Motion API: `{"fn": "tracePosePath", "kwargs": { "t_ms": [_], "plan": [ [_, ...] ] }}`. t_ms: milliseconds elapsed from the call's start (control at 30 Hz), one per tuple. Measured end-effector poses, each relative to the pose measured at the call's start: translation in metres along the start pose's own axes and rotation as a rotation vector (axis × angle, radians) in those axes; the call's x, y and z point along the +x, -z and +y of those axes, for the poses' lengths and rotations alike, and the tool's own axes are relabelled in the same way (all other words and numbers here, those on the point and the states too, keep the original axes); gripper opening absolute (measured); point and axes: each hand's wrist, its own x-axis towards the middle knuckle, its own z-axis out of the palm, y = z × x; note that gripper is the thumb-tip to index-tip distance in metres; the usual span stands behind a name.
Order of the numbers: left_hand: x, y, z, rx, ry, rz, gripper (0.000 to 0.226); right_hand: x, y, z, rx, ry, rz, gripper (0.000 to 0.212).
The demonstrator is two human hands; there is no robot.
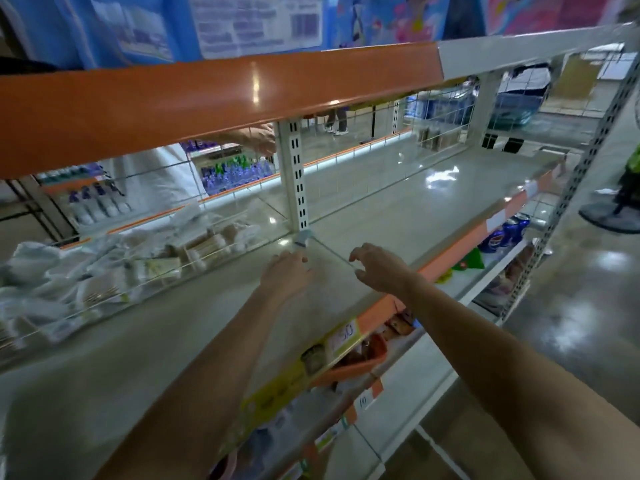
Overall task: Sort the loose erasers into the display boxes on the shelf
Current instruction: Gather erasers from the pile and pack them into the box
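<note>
Shop shelving fills the view: a pale metal shelf [398, 202] under an orange-fronted upper shelf [207, 98], with a perforated white upright [298, 174] at its middle. Both bare arms reach onto the shelf. The left hand [287, 271] lies palm down with fingers reaching toward a clear divider panel [329, 252] that stands on edge, near a small grey clip [303, 237] at the upright's foot; whether it grips anything cannot be told. The right hand [377, 268] hovers just right of the panel, fingers loosely curled and holding nothing. To the left, a clear-fronted bin [104, 271] holds blurred white packets; no erasers can be made out. Soda cans [509, 232] sit on the lower shelf.
</note>
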Motion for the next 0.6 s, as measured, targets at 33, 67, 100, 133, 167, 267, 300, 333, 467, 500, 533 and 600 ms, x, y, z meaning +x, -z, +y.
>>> {"fn": "tracePosePath", "kwargs": {
  "t_ms": [33, 67, 100, 133, 167, 267, 300, 333, 467, 500, 533, 600],
  "plan": [
    [0.009, -0.001, 0.001, -0.016, 0.015, -0.001, 0.045, 0.010, 0.002, 0.004, -0.003, 0.006, 0.001, 0.038],
    [0.017, -0.001, 0.003, -0.040, 0.036, -0.001, 0.046, 0.021, 0.003, 0.008, -0.005, 0.015, 0.001, 0.037],
    [0.025, -0.001, 0.004, -0.070, 0.053, 0.005, 0.046, 0.031, 0.004, 0.011, -0.009, 0.029, 0.000, 0.037],
    [0.032, -0.001, 0.004, -0.097, 0.072, 0.012, 0.046, 0.040, 0.005, 0.013, -0.014, 0.044, 0.000, 0.037],
    [0.039, -0.001, 0.004, -0.122, 0.086, 0.025, 0.045, 0.048, 0.005, 0.016, -0.015, 0.059, 0.000, 0.037],
    [0.053, -0.001, 0.006, -0.115, 0.104, 0.082, 0.037, 0.071, 0.001, 0.023, 0.011, 0.104, -0.006, 0.036],
    [0.057, 0.000, 0.006, -0.104, 0.119, 0.107, 0.034, 0.078, 0.000, 0.026, 0.022, 0.116, -0.011, 0.035],
    [0.061, 0.000, 0.007, -0.096, 0.141, 0.126, 0.031, 0.086, 0.000, 0.030, 0.031, 0.129, -0.016, 0.035],
    [0.074, -0.001, 0.005, -0.151, 0.217, 0.211, 0.026, 0.118, -0.003, 0.038, 0.034, 0.209, -0.061, 0.037],
    [0.077, -0.002, 0.005, -0.167, 0.242, 0.243, 0.027, 0.126, -0.003, 0.038, 0.034, 0.231, -0.076, 0.037],
    [0.078, -0.003, 0.004, -0.171, 0.263, 0.257, 0.030, 0.135, -0.005, 0.039, 0.036, 0.252, -0.090, 0.038],
    [0.082, -0.004, 0.006, -0.152, 0.280, 0.261, 0.035, 0.151, -0.008, 0.039, 0.048, 0.294, -0.112, 0.038]
  ]
}}
